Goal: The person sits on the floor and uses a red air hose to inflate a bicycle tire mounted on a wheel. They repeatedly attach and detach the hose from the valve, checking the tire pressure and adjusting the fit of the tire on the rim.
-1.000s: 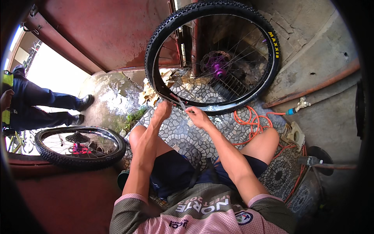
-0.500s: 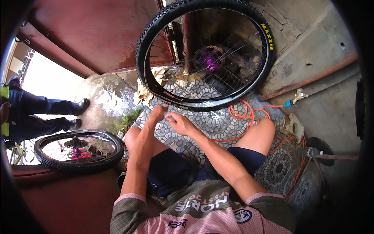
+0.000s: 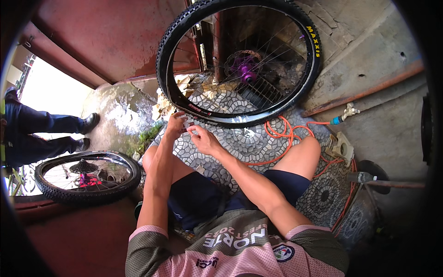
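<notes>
Just in front of the bicycle wheel [image 3: 164,60] my two hands meet, fingers close together. My left hand [image 3: 176,124] is closed with the fingertips around a small pale thing too small to name. From the right, my right hand [image 3: 206,141] reaches toward it, its thumb and forefinger pinched together near the same spot. Whether it grips part of that thing is hard to see. The wheel stands tilted, with a knobby black tyre, thin spokes and a purple hub [image 3: 246,72]. Along the lower rim the tyre sits partly off, showing the inner edge.
A second wheel [image 3: 83,199] with a cassette lies at left. Beyond it stands a person [image 3: 46,122] in dark trousers and black shoes. An orange hose [image 3: 272,135] coils right of the wheel, joined to a tap [image 3: 350,111]. A plastic bottle [image 3: 362,177] is at right.
Both hands have shifted slightly up and left in the picture, still close together. A small pale thing now shows between the fingers. The whole scene has slid a little left.
</notes>
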